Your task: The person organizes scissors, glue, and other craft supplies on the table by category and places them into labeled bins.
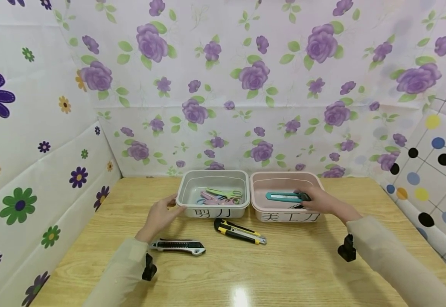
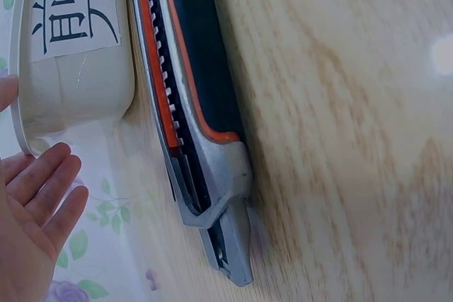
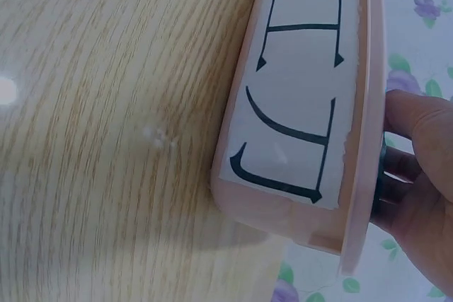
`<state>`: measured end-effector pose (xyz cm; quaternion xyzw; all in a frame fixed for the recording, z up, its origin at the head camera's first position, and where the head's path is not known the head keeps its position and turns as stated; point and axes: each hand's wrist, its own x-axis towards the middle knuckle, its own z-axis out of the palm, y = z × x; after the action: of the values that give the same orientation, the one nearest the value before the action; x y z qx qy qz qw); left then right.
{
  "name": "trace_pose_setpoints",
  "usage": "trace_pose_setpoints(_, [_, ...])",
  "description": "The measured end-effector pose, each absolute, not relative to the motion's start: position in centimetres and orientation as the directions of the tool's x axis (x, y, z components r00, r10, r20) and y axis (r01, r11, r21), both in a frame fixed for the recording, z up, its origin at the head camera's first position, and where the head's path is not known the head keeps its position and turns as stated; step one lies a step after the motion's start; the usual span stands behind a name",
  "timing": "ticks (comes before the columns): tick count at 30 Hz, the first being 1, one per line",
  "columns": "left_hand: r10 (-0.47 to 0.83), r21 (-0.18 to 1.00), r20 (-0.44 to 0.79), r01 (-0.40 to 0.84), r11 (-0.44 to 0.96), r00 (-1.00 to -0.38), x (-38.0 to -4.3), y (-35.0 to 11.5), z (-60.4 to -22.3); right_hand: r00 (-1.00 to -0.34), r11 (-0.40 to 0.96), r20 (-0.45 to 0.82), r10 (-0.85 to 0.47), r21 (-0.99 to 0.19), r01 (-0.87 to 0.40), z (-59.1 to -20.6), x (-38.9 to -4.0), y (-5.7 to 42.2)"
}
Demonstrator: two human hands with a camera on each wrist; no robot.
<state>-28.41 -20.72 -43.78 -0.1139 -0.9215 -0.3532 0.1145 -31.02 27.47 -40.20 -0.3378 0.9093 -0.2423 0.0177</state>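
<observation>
My right hand (image 1: 318, 199) reaches over the right part of the pink bin (image 1: 287, 175) and grips the dark end of a teal utility knife (image 1: 283, 197). The bin's wall hides most of that knife in the right wrist view, where curled fingers (image 3: 398, 187) show behind the rim. A dark utility knife (image 1: 296, 206) lies below it in the bin. At the left front corner of the grey bin (image 1: 215, 173), my left hand (image 1: 162, 216) touches the rim with fairly straight fingers (image 2: 51, 183). Several scissors (image 1: 223, 197), pink, green and blue, lie inside the grey bin.
On the wooden table (image 1: 284, 273), a black and yellow utility knife (image 1: 240, 231) lies before the bins. A silver and black utility knife (image 1: 178, 246) lies near my left wrist. Both bins carry labels in front. Flowered cloth (image 1: 223, 85) hangs behind.
</observation>
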Motion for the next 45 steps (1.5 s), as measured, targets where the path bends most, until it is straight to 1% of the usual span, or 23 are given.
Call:
trace_pose_setpoints(7, [0.131,0.630,0.288,0.291,0.720,-0.948,-28.5,-20.7,-43.9,-0.772,0.669,0.150,-0.618,-0.415,-0.616,-40.6,-31.3,27.3])
trace_pose_setpoints(14, [0.134,0.628,0.294,0.297,0.719,-0.946,-28.5,-20.6,-44.0,-0.778,0.674,0.162,-0.607,-0.414,-0.612,-41.1,-31.4,27.1])
trace_pose_setpoints(21, [0.128,0.636,0.284,0.286,0.717,-0.950,-28.6,-20.6,-44.0,-0.737,0.659,0.255,-0.626,-0.332,-0.675,-41.4,-31.3,26.6])
trace_pose_setpoints(25, [0.128,0.639,0.283,0.286,0.714,-0.951,-28.5,-20.6,-43.9,-0.709,0.629,0.328,-0.625,-0.326,-0.705,-41.0,-31.2,26.2])
trace_pose_setpoints(31, [0.128,0.636,0.281,0.285,0.717,-0.951,-28.4,-20.7,-43.8,-0.718,0.643,0.355,-0.598,-0.322,-0.695,-39.8,-30.4,24.9])
trace_pose_setpoints(36, [0.123,0.632,0.282,0.281,0.722,-0.951,-28.5,-20.8,-43.8,-0.697,0.645,0.387,-0.604,-0.277,-0.712,-39.3,-29.1,23.2])
trace_pose_setpoints(38, [0.118,0.634,0.277,0.274,0.723,-0.953,-28.4,-20.8,-43.8,-0.701,0.636,0.371,-0.608,-0.300,-0.711,-39.1,-28.4,22.5])
trace_pose_setpoints(43, [0.115,0.637,0.268,0.266,0.723,-0.956,-28.5,-20.9,-44.0,-0.735,0.589,0.306,-0.606,-0.449,-0.672,-38.8,-26.5,20.4])
trace_pose_setpoints(45, [0.116,0.638,0.270,0.268,0.722,-0.956,-28.5,-20.9,-44.0,-0.722,0.561,0.309,-0.619,-0.469,-0.682,-38.9,-25.9,19.5])
